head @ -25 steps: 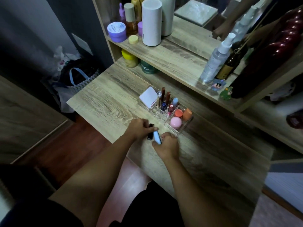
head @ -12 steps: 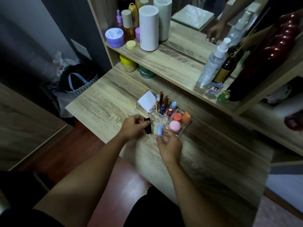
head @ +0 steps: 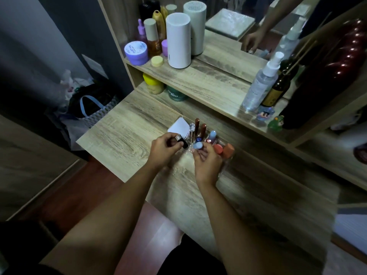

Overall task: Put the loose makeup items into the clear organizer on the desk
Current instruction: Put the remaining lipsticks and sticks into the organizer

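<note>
The clear organizer [head: 228, 158] stands on the wooden desk, holding a white compact [head: 178, 127], several upright tubes [head: 202, 130] and orange-capped items [head: 228, 150]. My left hand [head: 162, 150] grips a small black lipstick [head: 183, 143] with a silvery top, held just in front of the organizer's left part. My right hand [head: 206, 164] pinches a light blue tube [head: 198, 145] upright, right at the organizer's front edge. My right hand hides the organizer's front compartments.
A shelf [head: 208, 80] above the desk carries a white cylinder [head: 178, 40], purple jar [head: 136, 53], bottles, a spray bottle [head: 262, 82] and small figurines [head: 276, 124]. A mirror stands behind it. A bag [head: 93, 108] lies on the floor to the left.
Both hands lifted their items off the desk and moved forward to the organizer. The black lipstick and blue tube now sit at its front edge, over the compartments.
</note>
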